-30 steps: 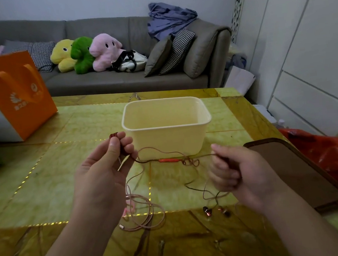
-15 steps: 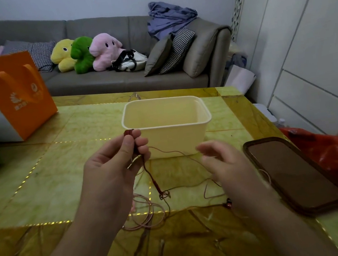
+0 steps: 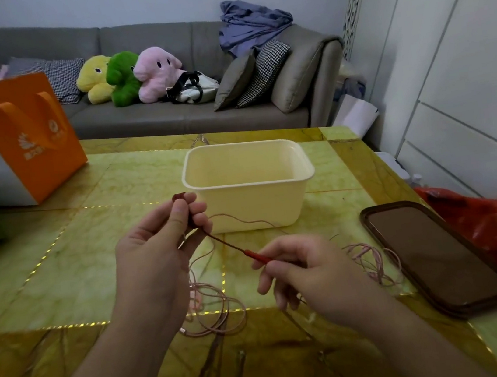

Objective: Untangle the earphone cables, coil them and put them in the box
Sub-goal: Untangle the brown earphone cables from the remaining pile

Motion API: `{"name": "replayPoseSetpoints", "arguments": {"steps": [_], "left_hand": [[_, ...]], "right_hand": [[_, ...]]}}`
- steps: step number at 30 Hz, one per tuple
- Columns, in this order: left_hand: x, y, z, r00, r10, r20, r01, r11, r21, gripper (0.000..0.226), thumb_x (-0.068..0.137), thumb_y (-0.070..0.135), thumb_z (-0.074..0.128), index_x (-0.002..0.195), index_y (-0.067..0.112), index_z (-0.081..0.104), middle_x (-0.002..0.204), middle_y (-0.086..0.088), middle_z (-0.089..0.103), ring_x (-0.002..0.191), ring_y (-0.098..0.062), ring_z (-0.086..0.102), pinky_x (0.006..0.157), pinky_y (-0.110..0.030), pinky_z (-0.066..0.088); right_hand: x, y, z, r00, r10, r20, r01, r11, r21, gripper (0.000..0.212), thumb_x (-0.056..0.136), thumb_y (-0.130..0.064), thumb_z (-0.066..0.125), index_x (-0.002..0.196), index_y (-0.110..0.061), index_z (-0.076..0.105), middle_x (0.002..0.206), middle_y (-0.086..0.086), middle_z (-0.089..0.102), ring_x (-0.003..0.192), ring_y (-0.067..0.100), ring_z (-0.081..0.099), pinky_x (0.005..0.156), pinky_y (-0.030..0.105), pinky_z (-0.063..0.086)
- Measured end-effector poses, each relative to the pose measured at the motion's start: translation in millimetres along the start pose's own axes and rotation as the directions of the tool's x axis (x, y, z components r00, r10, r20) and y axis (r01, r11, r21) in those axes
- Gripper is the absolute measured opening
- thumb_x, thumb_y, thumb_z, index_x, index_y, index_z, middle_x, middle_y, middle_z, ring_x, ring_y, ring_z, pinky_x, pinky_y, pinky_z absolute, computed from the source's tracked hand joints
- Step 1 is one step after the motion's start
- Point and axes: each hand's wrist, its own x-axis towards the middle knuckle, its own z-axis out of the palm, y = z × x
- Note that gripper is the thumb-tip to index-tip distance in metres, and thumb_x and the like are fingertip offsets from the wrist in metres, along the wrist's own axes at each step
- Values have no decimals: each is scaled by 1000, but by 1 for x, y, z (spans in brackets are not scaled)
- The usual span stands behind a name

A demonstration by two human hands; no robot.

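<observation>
My left hand (image 3: 158, 258) is raised in front of the cream plastic box (image 3: 250, 185) and pinches the top of a dark red earphone cable (image 3: 226, 244) between thumb and fingers. The cable runs down to the right to my right hand (image 3: 310, 275), which pinches its red inline piece (image 3: 255, 255). A pink earphone cable (image 3: 216, 308) lies in loose loops on the table under my hands. More pink cable (image 3: 372, 262) lies tangled to the right beside the tray. The box stands open with nothing visible inside.
A dark brown tray (image 3: 435, 258) lies on the right of the yellow-green table (image 3: 62, 278). An orange and white paper bag (image 3: 10, 135) stands at the far left. A red plastic bag (image 3: 484, 219) hangs past the right edge. A sofa with plush toys sits behind.
My right hand came back to the left and took the red inline piece of the dark cable, which now runs taut between both hands. My left hand kept its grip.
</observation>
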Motion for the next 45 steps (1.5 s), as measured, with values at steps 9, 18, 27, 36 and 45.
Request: {"name": "replayPoseSetpoints", "arguments": {"steps": [9, 18, 27, 36, 45], "left_hand": [[2, -1, -3, 999, -10, 39, 6, 993, 116, 21, 105, 2, 55, 94, 2, 74, 82, -8, 67, 67, -13, 57, 66, -28, 55], [-11, -16, -1, 919, -59, 390, -268, 634, 726, 20, 103, 29, 62, 86, 22, 71, 69, 2, 61, 64, -10, 53, 63, -33, 45], [-22, -22, 7, 820, -206, 534, -303, 635, 710, 25, 103, 32, 62, 84, 19, 72, 65, 9, 57, 60, -6, 47, 57, -23, 37], [-21, -16, 5, 845, -231, 483, -178, 729, 660, 32, 93, 41, 55, 86, 19, 77, 70, 4, 60, 68, -8, 52, 67, -26, 41], [-19, -14, 5, 872, -183, 453, -205, 703, 681, 32, 97, 37, 55, 82, 17, 75, 69, 2, 60, 67, -7, 53, 65, -25, 42]], "right_hand": [[1, -2, -19, 982, -48, -181, 52, 999, 16, 13, 102, 0, 64, 94, -1, 73, 77, 15, 77, 62, 30, 70, 59, 43, 57], [-3, -1, -13, 990, -93, -106, 89, 995, -38, 21, 106, -4, 61, 92, -10, 75, 75, 12, 75, 59, 26, 69, 57, 40, 55], [-4, -4, -12, 951, -211, -227, 206, 978, -43, 18, 98, -5, 72, 92, -18, 81, 66, 6, 73, 58, 17, 68, 55, 31, 55], [-5, -9, -20, 935, -199, -293, 184, 980, -79, 14, 99, -8, 69, 87, -12, 76, 84, 5, 75, 78, 7, 66, 67, 16, 51], [0, -9, -35, 986, -10, -168, 124, 715, 688, 13, 85, -1, 66, 85, -9, 55, 88, 13, 68, 89, 26, 70, 80, 36, 59]]}}
